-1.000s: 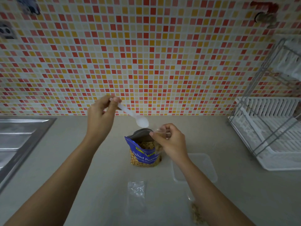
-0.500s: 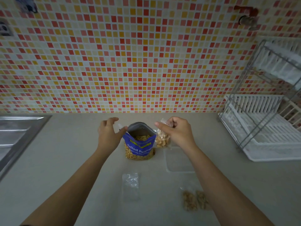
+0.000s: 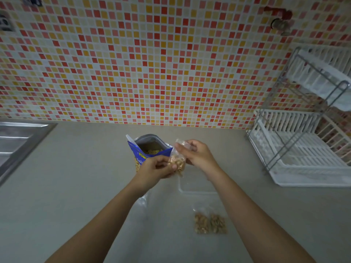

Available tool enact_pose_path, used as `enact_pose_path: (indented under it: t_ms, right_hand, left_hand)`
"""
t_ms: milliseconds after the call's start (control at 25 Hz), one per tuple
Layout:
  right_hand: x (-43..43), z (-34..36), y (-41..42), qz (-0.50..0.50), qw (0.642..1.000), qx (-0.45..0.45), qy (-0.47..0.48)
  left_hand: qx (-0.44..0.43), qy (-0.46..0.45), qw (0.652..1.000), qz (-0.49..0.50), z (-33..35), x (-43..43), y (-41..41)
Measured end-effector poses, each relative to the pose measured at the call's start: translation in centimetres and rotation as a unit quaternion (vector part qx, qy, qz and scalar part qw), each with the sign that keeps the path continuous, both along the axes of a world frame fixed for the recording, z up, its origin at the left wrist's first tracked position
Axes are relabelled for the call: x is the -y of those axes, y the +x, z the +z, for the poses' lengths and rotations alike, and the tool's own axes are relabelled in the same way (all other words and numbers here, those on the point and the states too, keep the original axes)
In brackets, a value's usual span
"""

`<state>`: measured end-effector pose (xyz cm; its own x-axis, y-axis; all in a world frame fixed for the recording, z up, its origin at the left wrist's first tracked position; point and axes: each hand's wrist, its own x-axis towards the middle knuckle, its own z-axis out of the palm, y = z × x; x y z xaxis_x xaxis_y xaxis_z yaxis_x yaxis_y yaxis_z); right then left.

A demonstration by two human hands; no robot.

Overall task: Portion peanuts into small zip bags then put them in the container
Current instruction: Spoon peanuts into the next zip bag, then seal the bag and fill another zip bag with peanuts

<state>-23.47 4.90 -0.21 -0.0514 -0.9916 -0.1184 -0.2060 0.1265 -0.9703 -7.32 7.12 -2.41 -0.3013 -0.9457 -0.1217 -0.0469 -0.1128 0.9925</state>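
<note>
A blue peanut pouch point(image 3: 141, 151) stands open on the counter, with a white spoon handle point(image 3: 130, 138) sticking out of its left corner. In front of it I hold a small zip bag of peanuts point(image 3: 177, 161) between both hands. My right hand point(image 3: 197, 154) pinches the bag's top edge, and my left hand point(image 3: 156, 168) grips its lower part. A clear plastic container point(image 3: 196, 184) lies just below my right hand. Two filled small bags point(image 3: 209, 223) lie side by side nearer me. Empty zip bags point(image 3: 142, 202) lie partly under my left forearm.
A steel sink point(image 3: 17, 143) fills the left edge. A white two-tier dish rack point(image 3: 303, 149) stands at the right. A tiled wall runs behind the counter, with a red tap point(image 3: 280, 19) high on it.
My left hand put the spoon into the pouch, let go of it, and came across to grip the small bag. My right hand kept holding the bag's top.
</note>
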Motion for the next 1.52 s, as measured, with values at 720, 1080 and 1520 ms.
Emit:
enact_pose_path:
  t_ms: [720, 1080, 1520]
  right_hand:
    - [-6.8, -11.7, -6.1, 0.136, 0.978, -0.159, 0.022]
    - [-8.2, -16.0, -4.1, 0.033, 0.955, -0.295, 0.008]
    - [-6.9, -14.4, 1.4, 0.111, 0.922, -0.345, -0.135]
  left_hand:
    - [0.133, 0.126, 0.983, 0.029, -12.4, -8.1, -2.6]
    - [0.361, -0.105, 0.927, 0.009, -14.7, -9.1, -3.9]
    - [0.428, -0.150, 0.889, 0.066, -13.1, -5.1, 5.2]
